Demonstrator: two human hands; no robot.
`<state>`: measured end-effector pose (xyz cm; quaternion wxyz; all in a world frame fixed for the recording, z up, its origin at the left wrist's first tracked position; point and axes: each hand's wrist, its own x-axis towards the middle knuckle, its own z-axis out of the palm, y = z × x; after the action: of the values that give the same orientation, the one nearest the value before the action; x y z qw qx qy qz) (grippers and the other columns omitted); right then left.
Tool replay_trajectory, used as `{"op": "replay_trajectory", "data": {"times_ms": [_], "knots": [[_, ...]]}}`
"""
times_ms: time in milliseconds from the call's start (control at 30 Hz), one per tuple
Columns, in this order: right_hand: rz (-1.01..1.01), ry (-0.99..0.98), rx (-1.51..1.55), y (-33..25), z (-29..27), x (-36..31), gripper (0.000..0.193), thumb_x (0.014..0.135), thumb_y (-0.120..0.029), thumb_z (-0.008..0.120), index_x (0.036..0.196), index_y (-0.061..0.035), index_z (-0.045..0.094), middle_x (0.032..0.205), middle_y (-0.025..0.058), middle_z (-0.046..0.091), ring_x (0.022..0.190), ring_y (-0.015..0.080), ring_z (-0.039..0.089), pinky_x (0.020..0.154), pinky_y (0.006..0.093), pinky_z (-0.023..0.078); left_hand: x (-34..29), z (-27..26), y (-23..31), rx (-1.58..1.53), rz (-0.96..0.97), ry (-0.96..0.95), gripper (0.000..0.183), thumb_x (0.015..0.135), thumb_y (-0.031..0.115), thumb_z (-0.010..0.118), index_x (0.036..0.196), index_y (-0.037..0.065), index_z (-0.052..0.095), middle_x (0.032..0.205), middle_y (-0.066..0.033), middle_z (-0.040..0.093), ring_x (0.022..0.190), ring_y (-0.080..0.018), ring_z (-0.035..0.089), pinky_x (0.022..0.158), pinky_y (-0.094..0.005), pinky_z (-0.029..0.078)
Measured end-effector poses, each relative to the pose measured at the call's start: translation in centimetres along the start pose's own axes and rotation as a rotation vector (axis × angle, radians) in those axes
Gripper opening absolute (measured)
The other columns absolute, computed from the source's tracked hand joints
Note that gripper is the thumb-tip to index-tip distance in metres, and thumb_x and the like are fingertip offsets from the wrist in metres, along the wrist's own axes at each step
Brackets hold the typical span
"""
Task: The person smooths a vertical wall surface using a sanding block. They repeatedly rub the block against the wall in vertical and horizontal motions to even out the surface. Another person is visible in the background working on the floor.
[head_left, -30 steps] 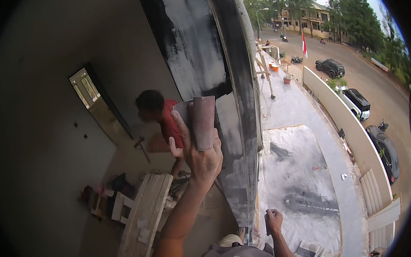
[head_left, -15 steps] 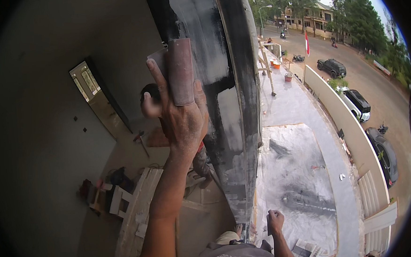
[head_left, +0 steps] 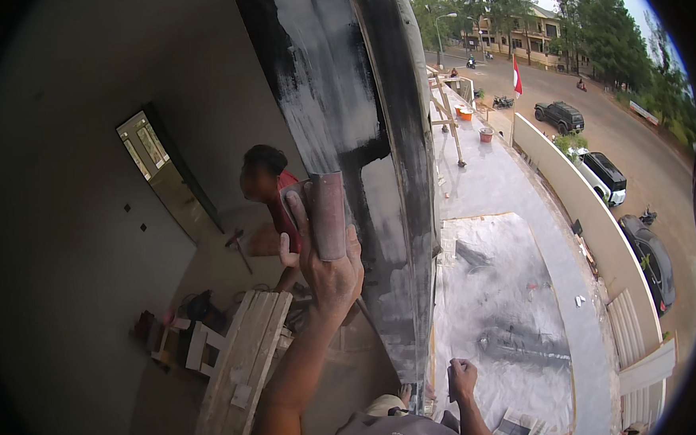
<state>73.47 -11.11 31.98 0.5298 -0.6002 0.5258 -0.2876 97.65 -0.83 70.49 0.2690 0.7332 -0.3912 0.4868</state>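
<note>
My left hand (head_left: 329,278) grips a folded sheet of reddish-brown sandpaper (head_left: 330,217) and presses it to the upright door or window frame. The frame's face (head_left: 323,75) is black, with smeared grey-white filler patches. My fingers wrap the sandpaper from behind and the sides, and the thumb sticks out to the left. Low on the right, my right hand (head_left: 464,378) is closed with a dark flat piece at its edge, too small to make out. It hangs beyond the frame, over the pale sheet.
A person in a red shirt (head_left: 287,191) is inside the room behind my left hand. Wooden planks (head_left: 249,359) and a hammer (head_left: 238,248) lie below left. Outside, a dusty plastic sheet (head_left: 500,288) covers the ledge, with a low wall (head_left: 586,203), buckets (head_left: 485,134) and parked cars (head_left: 561,117) beyond.
My left hand has slid down the frame with the sandpaper. The person in red now shows more fully. My right hand has barely moved.
</note>
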Motion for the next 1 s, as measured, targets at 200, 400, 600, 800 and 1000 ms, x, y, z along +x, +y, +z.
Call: {"op": "replay_trajectory", "data": {"times_ms": [200,400,600,800,1000], "knots": [[-0.052,-0.034,0.024,-2.0,1.0,0.8,0.029,0.085,-0.024,0.068,0.088,0.0052,0.071,0.065,0.0070,0.064,0.058,0.0132,0.058,0.056,0.0311,0.046,8.5,-1.0,-0.3,-0.021,0.075,0.030,0.051,0.094,0.019,0.058,0.140,-0.001,0.048,0.149,-0.0289,0.039,0.144,-0.0336,0.034,0.111,-0.0470,0.012],[-0.046,-0.003,0.037,-1.1,1.2,0.6,0.026,0.085,-0.022,0.068,0.083,0.0038,0.070,0.061,0.0063,0.063,0.054,0.0113,0.056,0.052,0.0296,0.045,-1.2,1.5,1.2,-0.051,0.226,-0.032,0.051,0.097,0.018,0.054,0.144,0.000,0.044,0.153,-0.0196,0.039,0.146,-0.0313,0.030,0.110,-0.0467,0.012],[-0.036,-0.014,0.064,-2.4,0.6,0.2,0.026,0.085,-0.021,0.068,0.084,0.0044,0.070,0.061,0.0063,0.064,0.055,0.0114,0.057,0.054,0.0290,0.045,23.7,-5.1,2.1,0.040,0.328,0.209,0.042,0.100,0.024,0.052,0.135,0.000,0.052,0.140,-0.0283,0.045,0.128,-0.0357,0.049,0.106,-0.0475,0.030],[0.038,0.029,0.112,-0.1,-0.1,0.2,0.025,0.084,-0.021,0.069,0.083,0.0038,0.070,0.064,0.0076,0.065,0.058,0.0131,0.059,0.057,0.0300,0.047,16.6,-1.3,2.9,-0.011,0.330,0.255,0.040,0.096,0.023,0.057,0.128,0.000,0.057,0.148,-0.0275,0.042,0.129,-0.0313,0.046,0.103,-0.0433,0.031],[0.084,0.042,-0.070,4.0,-2.8,-2.0,0.029,0.083,-0.024,0.065,0.084,0.0047,0.070,0.069,0.0154,0.069,0.064,0.0201,0.068,0.065,0.0352,0.053,10.6,-1.1,2.2,0.035,0.305,0.113,0.056,0.098,0.020,0.053,0.146,-0.002,0.038,0.153,-0.0343,0.026,0.141,-0.0333,0.038,0.110,-0.0462,0.026]]}}
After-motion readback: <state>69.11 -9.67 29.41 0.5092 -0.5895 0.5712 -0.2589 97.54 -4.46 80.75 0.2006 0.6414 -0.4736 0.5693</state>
